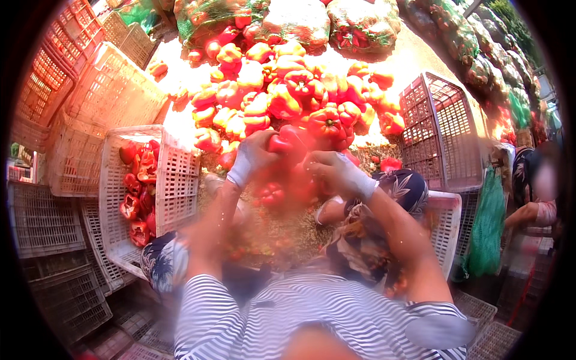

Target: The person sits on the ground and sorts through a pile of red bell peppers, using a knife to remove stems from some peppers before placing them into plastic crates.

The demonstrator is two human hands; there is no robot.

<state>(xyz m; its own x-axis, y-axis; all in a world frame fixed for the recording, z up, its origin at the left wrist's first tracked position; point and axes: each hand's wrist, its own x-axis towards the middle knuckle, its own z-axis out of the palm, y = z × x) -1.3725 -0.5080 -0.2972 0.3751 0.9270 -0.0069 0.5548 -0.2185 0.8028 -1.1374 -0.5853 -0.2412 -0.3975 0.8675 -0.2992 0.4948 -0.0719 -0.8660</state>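
My left hand (253, 157), in a pale glove with bare fingers, is closed on a red bell pepper (281, 144) in front of the pile. Just to its right is my right hand (337, 172), gloved the same way, its fingers curled. What those fingers hold, if anything, is lost in a lens smear. A red blur of peppers fills the gap between both hands. Beyond them lies a sunlit heap of red bell peppers (285, 102). Below the hands, another red pepper (271, 193) shows hazily.
At left, a white crate (180, 180) holds cut red peppers (143, 189). More crates (114, 90) are stacked behind it. An upright crate (441, 132) stands at right, near a green net bag (487, 222) and another person's arm (522, 215). Filled mesh sacks (363, 27) line the back.
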